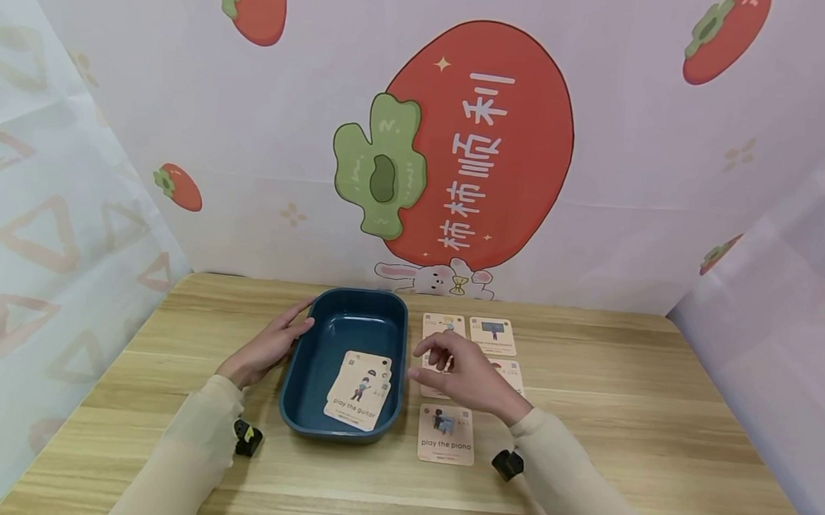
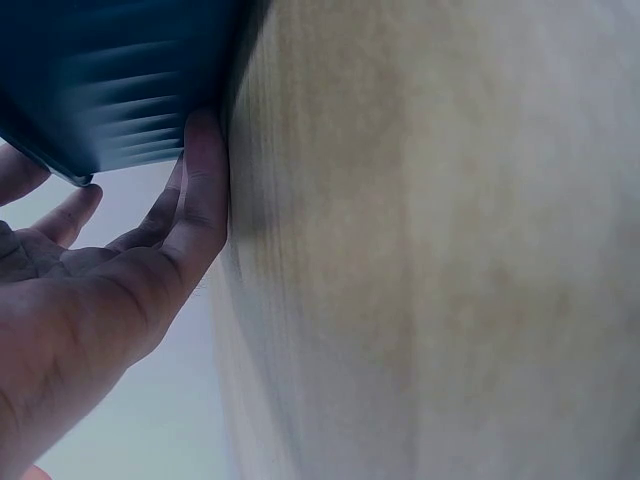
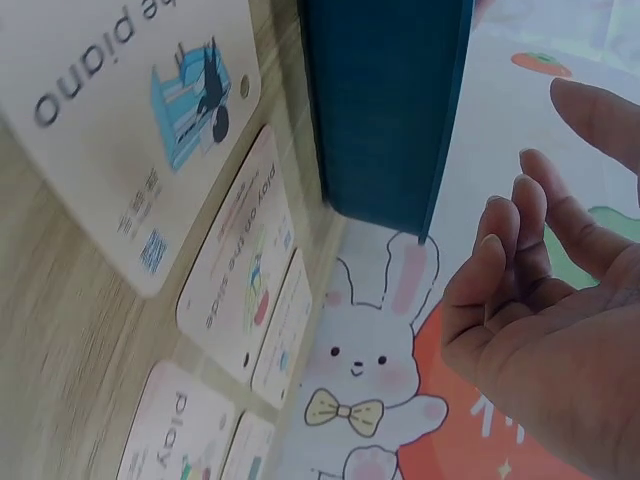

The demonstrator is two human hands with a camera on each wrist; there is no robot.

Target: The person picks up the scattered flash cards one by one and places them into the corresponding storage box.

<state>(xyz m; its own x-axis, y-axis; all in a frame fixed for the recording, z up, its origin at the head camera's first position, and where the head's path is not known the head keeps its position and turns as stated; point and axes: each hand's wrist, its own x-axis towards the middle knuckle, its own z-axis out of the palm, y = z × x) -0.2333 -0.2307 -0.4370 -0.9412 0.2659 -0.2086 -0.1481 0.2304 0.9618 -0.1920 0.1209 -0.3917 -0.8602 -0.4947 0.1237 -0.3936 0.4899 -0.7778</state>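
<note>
My left hand (image 1: 269,347) rests against the left side of a dark blue tray (image 1: 294,396). Its fingers (image 2: 205,165) touch the outer wall, one low down by the table. Inside the tray, at the front right, a "play the guitar" card (image 1: 359,392) overlaps at least one more card. Over the cards right of the tray hovers my right hand (image 1: 464,371), fingers loosely bent, thumb apart, nothing held. Below it lies a "play the piano" card (image 1: 446,434). A "play on the slide" card (image 3: 240,255) shows in the right wrist view; in the head view the hand partly hides several cards.
A card with a blackboard picture (image 1: 492,336) lies at the back right of the group. The wooden table (image 1: 601,426) ends at a printed backdrop (image 1: 620,223) with persimmons and a rabbit. Black wrist cameras (image 1: 508,465) sit under both forearms.
</note>
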